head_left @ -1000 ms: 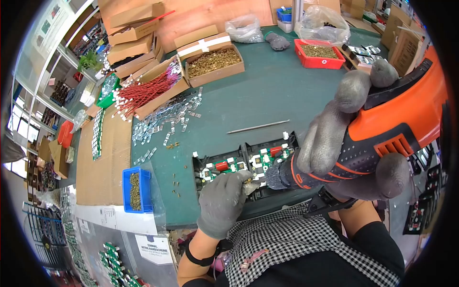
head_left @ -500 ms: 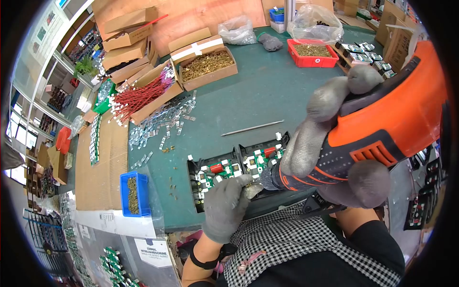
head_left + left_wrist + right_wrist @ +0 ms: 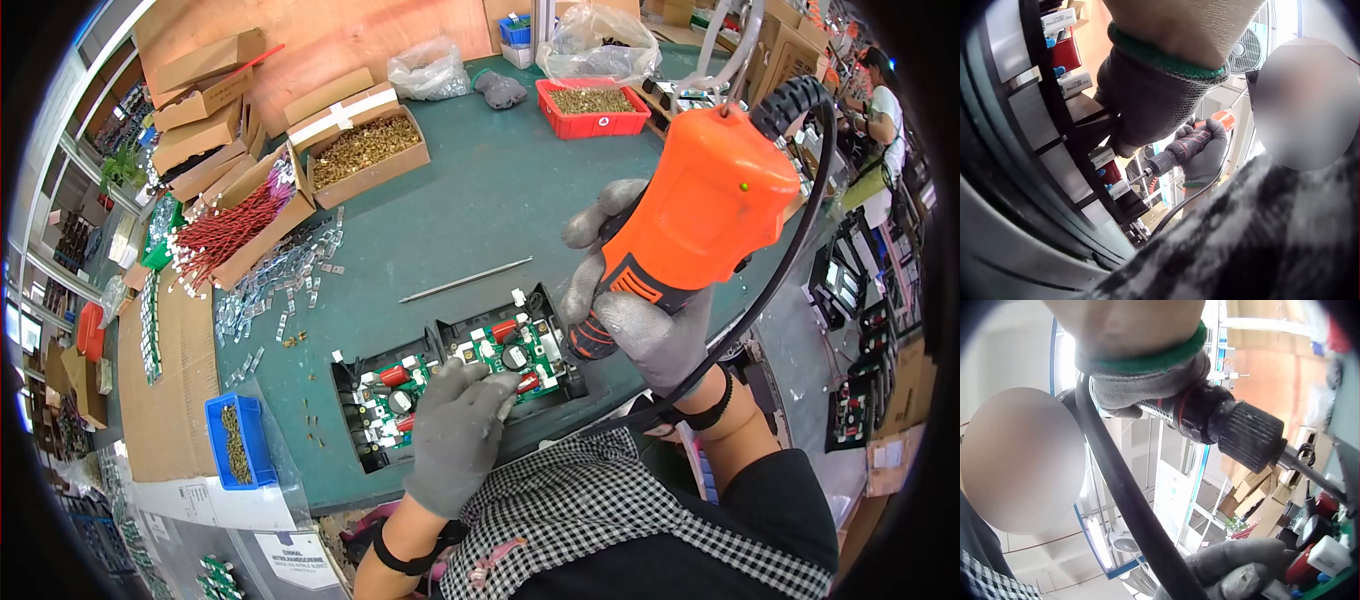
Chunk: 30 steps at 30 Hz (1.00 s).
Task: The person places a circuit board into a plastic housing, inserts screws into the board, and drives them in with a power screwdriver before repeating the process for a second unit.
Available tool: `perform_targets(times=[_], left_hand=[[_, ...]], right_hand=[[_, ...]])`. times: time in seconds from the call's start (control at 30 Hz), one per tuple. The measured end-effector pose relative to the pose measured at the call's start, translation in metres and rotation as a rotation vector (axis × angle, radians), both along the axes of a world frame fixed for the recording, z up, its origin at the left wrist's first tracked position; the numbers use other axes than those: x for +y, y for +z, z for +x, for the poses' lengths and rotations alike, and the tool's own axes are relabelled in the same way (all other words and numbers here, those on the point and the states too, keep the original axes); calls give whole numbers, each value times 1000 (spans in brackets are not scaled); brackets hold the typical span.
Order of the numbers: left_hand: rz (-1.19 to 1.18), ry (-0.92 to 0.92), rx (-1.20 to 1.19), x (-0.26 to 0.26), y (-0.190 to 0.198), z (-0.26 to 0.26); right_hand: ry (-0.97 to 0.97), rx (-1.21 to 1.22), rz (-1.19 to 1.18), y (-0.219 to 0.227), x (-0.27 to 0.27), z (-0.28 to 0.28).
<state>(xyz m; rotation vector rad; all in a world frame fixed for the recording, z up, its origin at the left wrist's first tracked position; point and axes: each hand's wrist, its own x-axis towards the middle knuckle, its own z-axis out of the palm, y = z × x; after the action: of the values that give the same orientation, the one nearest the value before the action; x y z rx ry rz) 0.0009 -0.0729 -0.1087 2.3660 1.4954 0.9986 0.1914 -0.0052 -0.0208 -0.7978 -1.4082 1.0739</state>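
An orange-and-black electric screwdriver (image 3: 690,200) is gripped in my gloved right hand (image 3: 650,325), its cord looping down over the wrist. In the right wrist view its bit (image 3: 1316,472) points down to the boards. A black plastic housing (image 3: 350,425) holds green circuit boards (image 3: 540,345) with red and white components. My gloved left hand (image 3: 460,425) lies over the middle of the housing, its fairly straight fingers reaching onto the boards. A pale patch shows on one of its fingertips (image 3: 1241,581). The left palm is hidden.
Beyond the housing lies a thin metal rod (image 3: 465,280). Loose screws (image 3: 310,425) and a blue bin of screws (image 3: 240,445) are to the left. Metal clips (image 3: 270,290), red wires (image 3: 235,230), a carton of brass parts (image 3: 370,155) and a red bin (image 3: 595,110) stand farther back.
The head view has turned right. The screwdriver has swung more upright and away from the left fingertips. My left fingers have shifted onto the boards.
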Motion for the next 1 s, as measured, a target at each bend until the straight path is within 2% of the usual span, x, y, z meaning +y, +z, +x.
perform_targets(times=[0.2, 0.4, 0.47, 0.5, 0.57, 0.67, 0.8, 0.9, 0.93, 1.0], left_hand=[[-43, -39, 11, 3, -12, 3], [-56, -50, -25, 4, -9, 4], [-58, -48, -14, 4, -9, 4], [-60, -46, -8, 4, -10, 4], [-39, -40, -15, 3, -11, 3], [-37, -25, -18, 2, -10, 5], [-46, -18, -28, 2, -13, 4], [-17, -25, -40, 1, -14, 4], [-29, -24, -43, 1, -14, 4], [-50, -22, -50, 1, -15, 4]], right_hand=[[77, -146, 123, -10, 4, 7], [108, -152, 101, -7, -1, 2], [114, -218, 218, -11, 4, 3], [108, -286, 349, -18, 12, 4], [114, -329, 376, -20, 11, 1], [142, -286, 169, -12, -3, -2], [138, -367, 265, -14, -4, 0], [237, 66, 80, -53, 0, 7], [194, 19, 116, -54, 2, 6], [142, -434, 317, -28, -2, 7]])
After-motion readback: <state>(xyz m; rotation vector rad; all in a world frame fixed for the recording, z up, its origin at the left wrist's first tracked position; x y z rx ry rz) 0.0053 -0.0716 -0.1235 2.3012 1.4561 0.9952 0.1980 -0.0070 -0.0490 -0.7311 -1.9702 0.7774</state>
